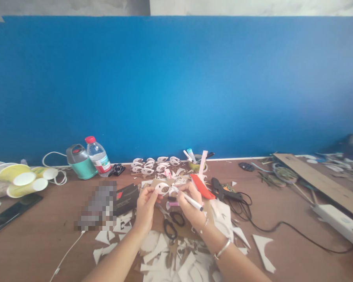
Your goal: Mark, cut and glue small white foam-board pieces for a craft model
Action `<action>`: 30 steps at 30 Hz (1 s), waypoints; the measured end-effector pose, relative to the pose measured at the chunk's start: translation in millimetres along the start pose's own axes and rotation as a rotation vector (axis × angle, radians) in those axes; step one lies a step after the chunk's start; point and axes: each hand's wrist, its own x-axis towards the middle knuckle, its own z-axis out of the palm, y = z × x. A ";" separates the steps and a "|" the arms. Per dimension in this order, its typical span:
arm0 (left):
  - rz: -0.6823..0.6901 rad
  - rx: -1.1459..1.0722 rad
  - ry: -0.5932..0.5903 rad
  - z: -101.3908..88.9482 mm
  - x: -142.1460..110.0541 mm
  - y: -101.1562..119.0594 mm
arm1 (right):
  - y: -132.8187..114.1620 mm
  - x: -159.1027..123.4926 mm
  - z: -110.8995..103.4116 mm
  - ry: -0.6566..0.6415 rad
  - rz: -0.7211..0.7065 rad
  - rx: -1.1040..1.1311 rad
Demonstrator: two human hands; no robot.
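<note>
Between the thumb and fingers of my left hand [146,204] is a small white paper cutout [161,188], shaped like a bird or fish with dark markings. My right hand [190,205] grips a white marker pen [193,202], its dark end toward my wrist and its front end close to the cutout's right side. The pen tip is too small to make out. Black-handled scissors [171,229] lie below, between my forearms. Similar marked cutouts [148,170] stand grouped near the wall. White paper scraps [161,250] surround both hands.
A black glue gun [223,190] with a trailing cord and a red piece [200,185] lie right. Behind is a pen cup [195,164]. At left are a water bottle [99,156], a teal container [81,166], paper cups [20,176] and a black box [126,199]. A board [317,180] lies far right.
</note>
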 end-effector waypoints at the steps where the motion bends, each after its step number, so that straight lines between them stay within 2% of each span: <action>1: 0.000 -0.002 0.003 0.1 -0.1 -0.2 | -0.2 0.0 -0.5 0.030 -0.003 0.001; 3: -0.002 -0.004 0.011 0.1 -0.4 -0.6 | -1.3 0.5 -2.2 0.099 -0.002 -0.010; 5: -0.004 -0.006 0.014 0.0 -0.7 -0.9 | -3.1 1.3 -4.5 0.104 -0.004 -0.039; 7: -0.010 -0.013 0.008 0.0 -0.9 -0.7 | -4.3 2.1 -6.4 0.046 -0.041 -0.080; 13: -0.004 -0.081 -0.086 2.3 -3.9 5.7 | 5.2 2.9 -5.1 -0.202 -0.303 -0.153; 17: -0.024 -0.080 -0.176 3.5 -7.2 10.4 | 12.1 1.0 -2.6 -0.263 -0.313 -0.209; 26: -0.075 -0.013 -0.263 5.7 -7.4 12.5 | 6.3 -3.0 -2.1 -0.265 -0.344 -0.227; 30: -0.054 0.042 -0.210 6.2 -7.9 10.7 | 11.9 -2.5 -0.5 -0.192 -0.406 -0.290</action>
